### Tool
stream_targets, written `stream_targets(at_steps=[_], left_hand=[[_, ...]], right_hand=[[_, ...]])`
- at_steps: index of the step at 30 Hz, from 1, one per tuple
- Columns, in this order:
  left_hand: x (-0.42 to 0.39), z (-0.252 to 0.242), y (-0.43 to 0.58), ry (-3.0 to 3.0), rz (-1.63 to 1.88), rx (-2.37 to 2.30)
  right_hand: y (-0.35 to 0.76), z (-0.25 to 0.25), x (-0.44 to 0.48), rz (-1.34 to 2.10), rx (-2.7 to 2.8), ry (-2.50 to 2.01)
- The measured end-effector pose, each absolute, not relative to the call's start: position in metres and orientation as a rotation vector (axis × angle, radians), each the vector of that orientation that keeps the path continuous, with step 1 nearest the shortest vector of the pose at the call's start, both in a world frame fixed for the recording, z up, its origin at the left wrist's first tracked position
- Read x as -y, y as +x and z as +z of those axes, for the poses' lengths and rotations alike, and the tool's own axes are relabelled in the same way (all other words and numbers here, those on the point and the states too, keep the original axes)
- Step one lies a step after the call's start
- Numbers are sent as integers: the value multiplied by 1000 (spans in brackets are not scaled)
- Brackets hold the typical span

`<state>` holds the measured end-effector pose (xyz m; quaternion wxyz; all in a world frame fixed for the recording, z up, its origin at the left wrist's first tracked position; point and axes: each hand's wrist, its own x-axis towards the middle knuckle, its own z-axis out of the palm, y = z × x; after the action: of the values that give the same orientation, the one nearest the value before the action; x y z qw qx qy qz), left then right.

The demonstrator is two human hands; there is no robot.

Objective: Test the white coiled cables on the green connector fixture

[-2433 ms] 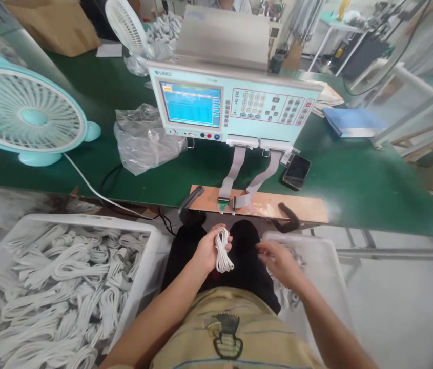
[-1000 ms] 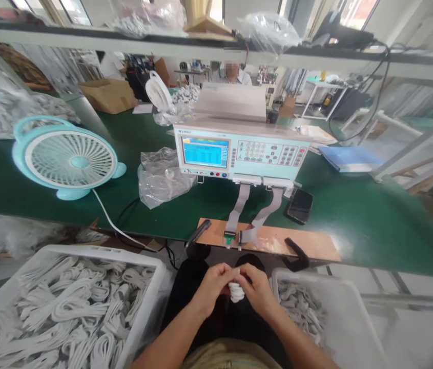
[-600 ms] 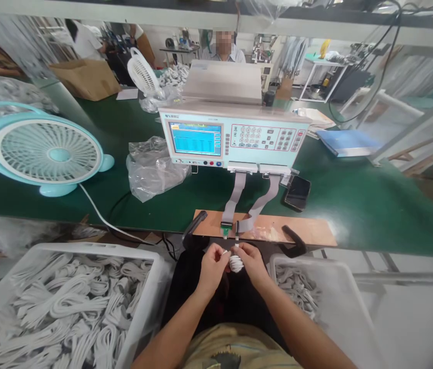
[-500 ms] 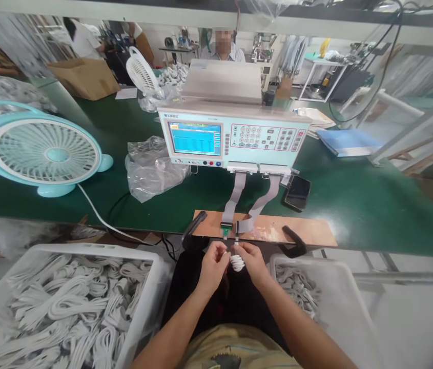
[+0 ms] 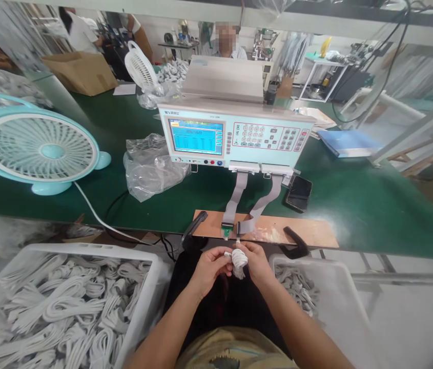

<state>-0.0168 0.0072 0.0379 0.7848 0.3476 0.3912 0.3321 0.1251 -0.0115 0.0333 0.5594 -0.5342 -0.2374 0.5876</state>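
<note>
A coiled white cable [image 5: 240, 262] is held between my two hands in front of the bench edge. My left hand [image 5: 213, 264] pinches one end of it, a small white plug [image 5: 227, 253], just below and apart from a green circuit board [image 5: 227, 232]. With fingers closed, my right hand [image 5: 256, 260] grips the cable beside the coil, close under the black connector [image 5: 238, 230]; whether the cable end there is seated is hard to make out. Grey ribbon cables [image 5: 235, 199] run from these fittings up to a tester [image 5: 197, 136] with a lit blue screen.
At left stands a white bin [image 5: 157, 287] of bundled cables; another bin [image 5: 335, 264] with cables is at right. Two black clamps [image 5: 295, 241] hold a wooden board [image 5: 312, 230] on the bench. A fan [image 5: 43, 148], plastic bag [image 5: 150, 171] and phone [image 5: 300, 193] lie around the tester.
The coil has been lifted and turned, so more of it shows. My left hand has shifted slightly downward with the plug. Dark characters have appeared on the tester's screen.
</note>
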Motion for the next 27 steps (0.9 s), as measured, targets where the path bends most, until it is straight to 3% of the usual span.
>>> stream_targets(at_steps=[7, 27], left_hand=[[-16, 39, -9, 1310, 864, -1043], [-18, 23, 7, 1048, 1009, -1154]], right_hand=[[120, 32, 5, 1433, 367, -1185], [125, 23, 6, 1430, 464, -1173]])
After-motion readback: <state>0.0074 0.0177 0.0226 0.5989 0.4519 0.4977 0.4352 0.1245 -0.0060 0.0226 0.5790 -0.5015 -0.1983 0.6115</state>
